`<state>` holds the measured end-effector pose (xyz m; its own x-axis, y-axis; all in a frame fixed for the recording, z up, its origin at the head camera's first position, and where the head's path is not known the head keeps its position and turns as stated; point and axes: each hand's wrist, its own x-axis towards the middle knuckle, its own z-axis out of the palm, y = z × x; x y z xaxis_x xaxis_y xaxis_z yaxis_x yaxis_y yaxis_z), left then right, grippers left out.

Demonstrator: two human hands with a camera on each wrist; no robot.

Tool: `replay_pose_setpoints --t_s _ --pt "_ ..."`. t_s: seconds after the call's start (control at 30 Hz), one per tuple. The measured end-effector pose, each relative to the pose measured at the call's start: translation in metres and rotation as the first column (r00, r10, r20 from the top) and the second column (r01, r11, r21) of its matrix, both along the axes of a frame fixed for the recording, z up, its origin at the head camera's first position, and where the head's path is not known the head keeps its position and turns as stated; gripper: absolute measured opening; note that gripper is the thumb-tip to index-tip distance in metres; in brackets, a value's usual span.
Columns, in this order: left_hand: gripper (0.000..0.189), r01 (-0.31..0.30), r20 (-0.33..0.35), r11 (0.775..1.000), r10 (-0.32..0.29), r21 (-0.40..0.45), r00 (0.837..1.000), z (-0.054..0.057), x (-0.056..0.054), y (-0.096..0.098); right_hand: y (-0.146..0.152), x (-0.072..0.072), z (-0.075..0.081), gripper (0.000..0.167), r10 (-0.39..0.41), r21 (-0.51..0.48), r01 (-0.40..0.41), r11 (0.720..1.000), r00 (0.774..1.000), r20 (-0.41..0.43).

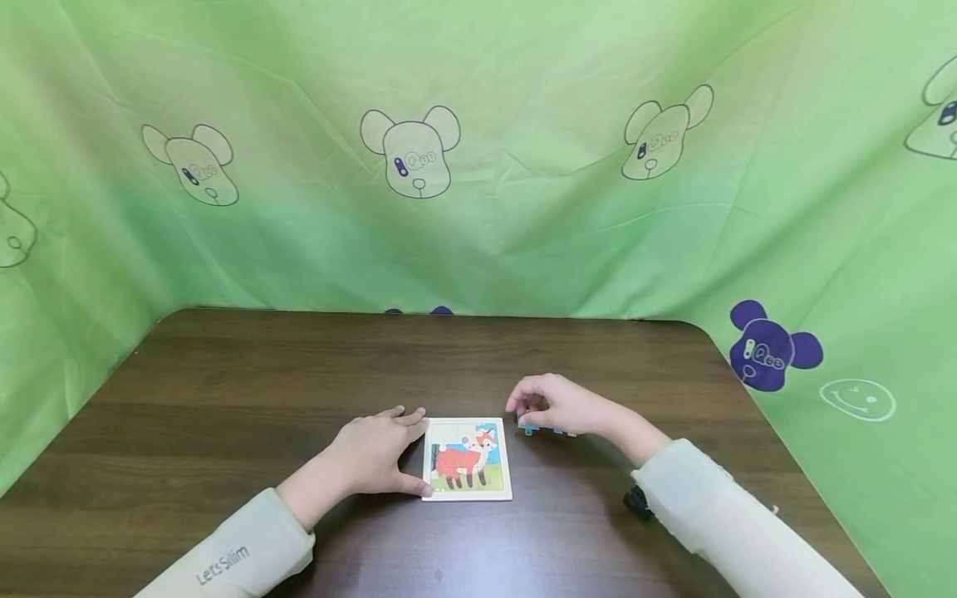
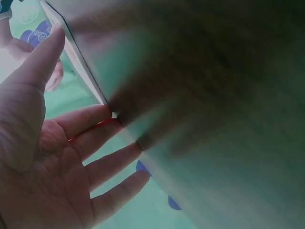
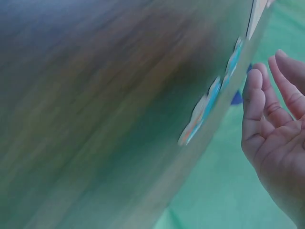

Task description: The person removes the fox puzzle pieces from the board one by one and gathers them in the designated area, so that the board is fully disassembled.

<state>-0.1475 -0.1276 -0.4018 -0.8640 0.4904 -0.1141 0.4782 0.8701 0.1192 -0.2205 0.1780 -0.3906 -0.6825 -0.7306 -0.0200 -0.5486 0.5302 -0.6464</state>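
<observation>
A square fox puzzle (image 1: 467, 465) in a pale frame lies on the table; its upper left part shows bare board. My left hand (image 1: 374, 453) spreads along the frame's left side, thumb at the lower left corner and index finger near the upper left one. The left wrist view shows this hand (image 2: 57, 157) with its fingers straight. Just right of the frame, my right hand (image 1: 561, 407) hovers over loose puzzle pieces (image 1: 529, 430). In the right wrist view its fingers (image 3: 255, 95) bend loosely, with no piece visible between them; blue-edged puzzle pieces (image 3: 202, 112) lie flat nearby.
The brown wooden table (image 1: 262, 374) has rounded far corners. A green curtain (image 1: 508, 249) with mouse-head drawings hangs behind and beside it. A small black object (image 1: 637, 502) shows by the right sleeve.
</observation>
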Motion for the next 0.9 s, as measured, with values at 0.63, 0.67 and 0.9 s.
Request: replay_pose_setpoints --t_s 0.63,0.67,0.9 --pt "0.093 -0.002 0.005 1.000 0.002 -0.007 1.000 0.002 -0.002 0.000 -0.048 0.004 0.002 0.025 0.149 0.173 -0.143 0.974 0.989 -0.023" --pt "0.093 -0.003 0.007 1.000 0.003 -0.007 1.000 0.002 -0.003 0.000 -0.048 0.004 0.002 0.026 0.148 0.175 -0.143 0.974 0.989 -0.015" --pt "0.094 -0.007 0.013 1.000 0.007 -0.004 1.000 0.002 -0.002 0.000 -0.050 0.001 0.004 0.030 0.170 0.205 -0.164 0.965 0.985 -0.010"
